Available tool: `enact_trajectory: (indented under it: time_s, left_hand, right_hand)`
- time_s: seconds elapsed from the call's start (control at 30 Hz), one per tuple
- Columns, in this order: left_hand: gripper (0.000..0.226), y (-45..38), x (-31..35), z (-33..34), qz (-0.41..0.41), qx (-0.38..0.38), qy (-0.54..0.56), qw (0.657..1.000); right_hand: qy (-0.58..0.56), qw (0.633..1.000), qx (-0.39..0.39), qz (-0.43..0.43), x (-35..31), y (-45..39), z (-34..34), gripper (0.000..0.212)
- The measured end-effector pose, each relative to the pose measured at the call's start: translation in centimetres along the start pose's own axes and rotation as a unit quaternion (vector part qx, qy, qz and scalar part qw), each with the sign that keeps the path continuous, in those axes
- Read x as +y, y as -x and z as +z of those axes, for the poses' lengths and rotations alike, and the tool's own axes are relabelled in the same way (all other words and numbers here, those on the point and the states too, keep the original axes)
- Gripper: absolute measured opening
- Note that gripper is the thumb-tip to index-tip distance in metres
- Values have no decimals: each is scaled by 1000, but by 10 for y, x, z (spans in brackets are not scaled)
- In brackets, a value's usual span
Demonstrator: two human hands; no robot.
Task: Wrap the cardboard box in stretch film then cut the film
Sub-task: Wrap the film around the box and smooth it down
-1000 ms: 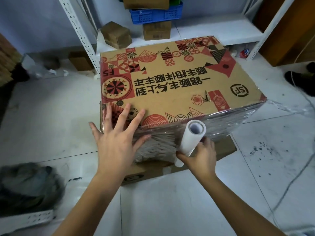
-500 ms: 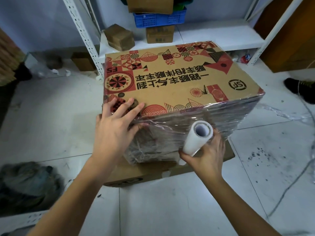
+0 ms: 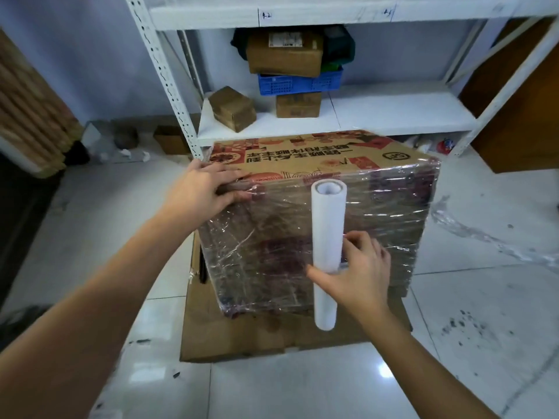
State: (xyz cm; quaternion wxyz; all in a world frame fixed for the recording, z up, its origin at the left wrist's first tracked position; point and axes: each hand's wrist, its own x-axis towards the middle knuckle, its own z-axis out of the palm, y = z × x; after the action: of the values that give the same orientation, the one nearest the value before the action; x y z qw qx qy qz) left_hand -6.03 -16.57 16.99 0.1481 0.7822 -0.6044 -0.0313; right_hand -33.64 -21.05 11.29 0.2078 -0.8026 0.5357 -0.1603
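Currently right hand [image 3: 360, 272] grips film roll [image 3: 328, 237], upright, against film-covered front of cardboard box [image 3: 317, 225]; left hand [image 3: 201, 189] flat, fingers straight, on box top-left corner. Box sits on flattened cardboard sheet [image 3: 242, 337] on grey tile floor [image 3: 302, 388], white shelf rack [image 3: 393, 113] behind holding small cartons and blue crate [image 3: 299, 83]. Loose film trails right, end cut off by frame
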Motion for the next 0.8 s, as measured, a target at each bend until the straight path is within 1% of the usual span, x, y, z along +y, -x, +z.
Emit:
enact_trajectory:
  time_s: [0.03, 0.07, 0.13, 0.2, 0.27, 0.33, 0.37, 0.4, 0.47, 0.5, 0.53, 0.57, 0.63, 0.67, 0.73, 0.8]
  left_hand:
    - [62, -8, -1, -3, -4, -10, 11, 1000]
    - [62, -15, -1, -7, -15, -18, 26, 999]
    - [54, -32, -1, -15, -40, -29, 51, 997]
    - [55, -49, -2, -22, -52, -48, 47, 996]
    - [58, -62, -6, -28, -69, -75, 26, 995]
    - [62, -70, -11, -28, -84, -83, -1, 993]
    - [64, -71, -12, -26, -86, -68, -22, 994]
    - [66, -70, -12, -23, -84, -33, -47, 995]
    - [68, -63, -9, -15, -64, 88, -102, 989]
    - [67, -59, -6, -8, -41, 146, -130, 980]
    - [66, -54, -1, 0, -6, 182, -153, 971]
    - [64, -50, 7, 11, 32, 183, -169, 968]
    - [61, -46, 24, 37, 97, 136, -193, 967]
    - [61, -46, 31, 51, 109, 114, -198, 967]
    - [63, -49, 38, 73, 97, 99, -183, 973]
    - [63, -55, 36, 82, 85, 114, -170, 975]
  right_hand:
    - [-25, 999, -26, 10, -6, -6, -6, 51]
    - [-66, 996, -51, 22, -11, -13, -11, 45]
    - [-142, 984, -98, 53, -17, -29, -15, 37]
    - [-184, 972, -132, 68, -20, -47, -14, 38]
    - [-208, 964, -144, 78, -23, -65, -12, 40]
    - [-220, 960, -152, 85, -27, -81, -11, 42]
    - [-220, 959, -155, 84, -29, -87, -11, 43]
    - [-219, 959, -157, 83, -31, -92, -11, 43]
    - [-213, 961, -157, 85, -34, -101, -10, 48]
    - [-207, 962, -153, 89, -35, -106, -10, 51]
    - [-201, 964, -149, 94, -37, -110, -10, 53]
    - [-195, 965, -146, 99, -39, -113, -10, 54]
    - [-183, 967, -141, 107, -43, -120, -11, 52]
    - [-175, 968, -139, 111, -44, -122, -11, 49]
    - [-170, 970, -132, 112, -46, -124, -13, 42]
    - [-189, 967, -136, 107, -48, -123, -13, 38]
